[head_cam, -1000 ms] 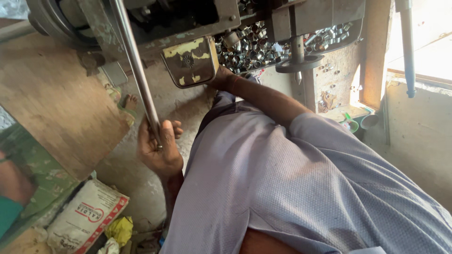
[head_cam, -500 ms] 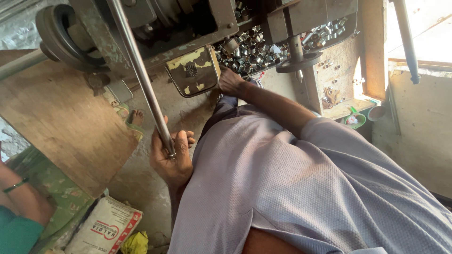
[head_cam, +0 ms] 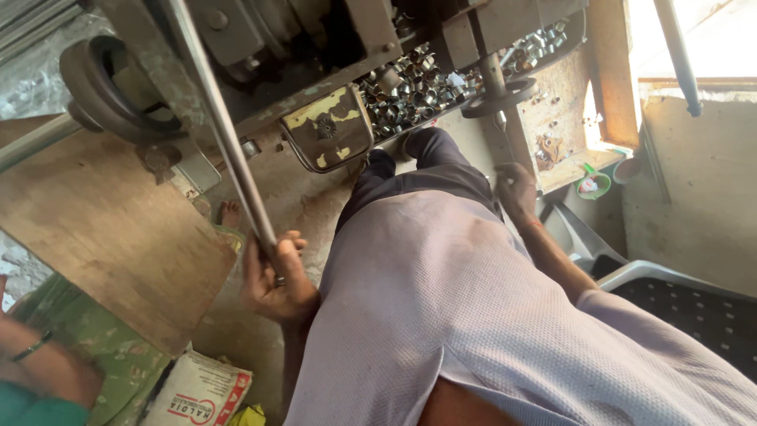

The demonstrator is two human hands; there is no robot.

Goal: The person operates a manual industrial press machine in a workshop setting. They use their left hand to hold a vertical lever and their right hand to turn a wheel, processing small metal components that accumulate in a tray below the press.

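Gripping the long metal lever (head_cam: 225, 142), the left hand (head_cam: 272, 276) wraps shut around its lower end, beside the grey shirt (head_cam: 441, 315). The lever slants up to the worn machine (head_cam: 260, 47). The right hand (head_cam: 516, 189) hovers by the thin upright rod (head_cam: 495, 79); its grip cannot be made out. Small metal rings (head_cam: 418, 87) fill the tray above.

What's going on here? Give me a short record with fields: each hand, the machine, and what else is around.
left hand: left hand wrapped around the lower end of a long metal lever
right hand: right hand held near a small handwheel, contact unclear
machine: worn metal machine with a tray of small shiny metal rings
nearby: wooden board, printed sack, green cup
other person: an arm with a bangle at lower left
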